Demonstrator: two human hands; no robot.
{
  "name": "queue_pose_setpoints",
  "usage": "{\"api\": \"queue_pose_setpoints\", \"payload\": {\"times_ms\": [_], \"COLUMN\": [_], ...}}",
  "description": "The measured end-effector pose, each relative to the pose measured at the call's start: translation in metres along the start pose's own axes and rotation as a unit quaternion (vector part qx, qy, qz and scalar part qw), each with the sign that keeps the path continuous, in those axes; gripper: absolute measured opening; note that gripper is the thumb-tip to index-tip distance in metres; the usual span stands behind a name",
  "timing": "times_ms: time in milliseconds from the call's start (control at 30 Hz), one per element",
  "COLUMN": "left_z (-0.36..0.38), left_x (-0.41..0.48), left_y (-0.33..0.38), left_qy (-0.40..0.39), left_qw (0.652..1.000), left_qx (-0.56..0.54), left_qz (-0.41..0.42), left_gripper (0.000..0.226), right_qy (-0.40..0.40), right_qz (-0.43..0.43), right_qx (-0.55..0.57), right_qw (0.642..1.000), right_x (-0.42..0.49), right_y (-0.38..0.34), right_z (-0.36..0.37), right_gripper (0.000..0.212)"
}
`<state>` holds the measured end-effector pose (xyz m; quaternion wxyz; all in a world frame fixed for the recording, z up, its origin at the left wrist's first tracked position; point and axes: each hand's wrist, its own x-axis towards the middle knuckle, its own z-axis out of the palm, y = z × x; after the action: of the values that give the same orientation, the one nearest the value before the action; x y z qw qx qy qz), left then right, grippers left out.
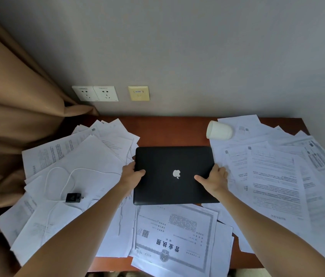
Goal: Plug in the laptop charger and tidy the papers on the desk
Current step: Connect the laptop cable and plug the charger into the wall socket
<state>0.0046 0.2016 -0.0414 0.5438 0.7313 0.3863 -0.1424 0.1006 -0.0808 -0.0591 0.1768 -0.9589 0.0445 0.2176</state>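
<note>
A closed black laptop (169, 188) lies in the middle of the brown desk (167, 128). My left hand (132, 173) grips its left edge, thumb on the lid. My right hand (214, 178) grips its right edge the same way. A black charger plug (73, 197) with a white cable (57, 176) lies on the papers at the left. Loose white papers cover the desk: a pile on the left (81, 156), a pile on the right (273, 172), and a bordered certificate (173, 236) in front of the laptop. Two white wall sockets (95, 93) sit above the desk's back left.
A white paper cup (218, 130) lies on its side at the back right. A yellowed wall plate (139, 93) is right of the sockets. A tan curtain (17, 116) hangs along the left, reaching the desk's corner. The grey wall stands right behind the desk.
</note>
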Motion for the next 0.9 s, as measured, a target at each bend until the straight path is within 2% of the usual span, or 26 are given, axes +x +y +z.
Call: {"api": "queue_pose_setpoints", "payload": {"times_ms": [233, 367, 467, 567, 667, 900], "left_z": [-0.005, -0.010, -0.030, -0.062, -0.089, -0.121], "left_x": [-0.021, -0.046, -0.065, -0.078, -0.090, -0.104], "left_y": [-0.005, -0.015, -0.038, -0.075, -0.103, -0.144], "left_qy": [-0.030, -0.024, 0.001, 0.043, 0.082, 0.107], "left_qw": [0.994, 0.983, 0.962, 0.926, 0.909, 0.918], "left_qx": [0.084, 0.151, 0.234, 0.326, 0.360, 0.350], "left_qz": [0.069, 0.103, 0.144, 0.188, 0.192, 0.156], "left_gripper": [0.052, 0.049, 0.052, 0.052, 0.053, 0.052], "right_qy": [0.001, -0.010, -0.037, -0.067, -0.096, -0.150], "right_qz": [-0.032, -0.100, -0.165, -0.245, -0.305, -0.382], "right_qx": [0.002, -0.010, -0.009, -0.040, -0.077, -0.106], "right_qw": [0.999, 0.995, 0.986, 0.966, 0.944, 0.906], "right_x": [-0.026, -0.041, -0.053, -0.065, -0.079, -0.107], "right_y": [-0.004, -0.014, -0.031, -0.056, -0.088, -0.150], "right_z": [0.005, 0.002, 0.001, 0.009, 0.027, 0.073], "right_gripper": [0.075, 0.068, 0.060, 0.050, 0.052, 0.057]}}
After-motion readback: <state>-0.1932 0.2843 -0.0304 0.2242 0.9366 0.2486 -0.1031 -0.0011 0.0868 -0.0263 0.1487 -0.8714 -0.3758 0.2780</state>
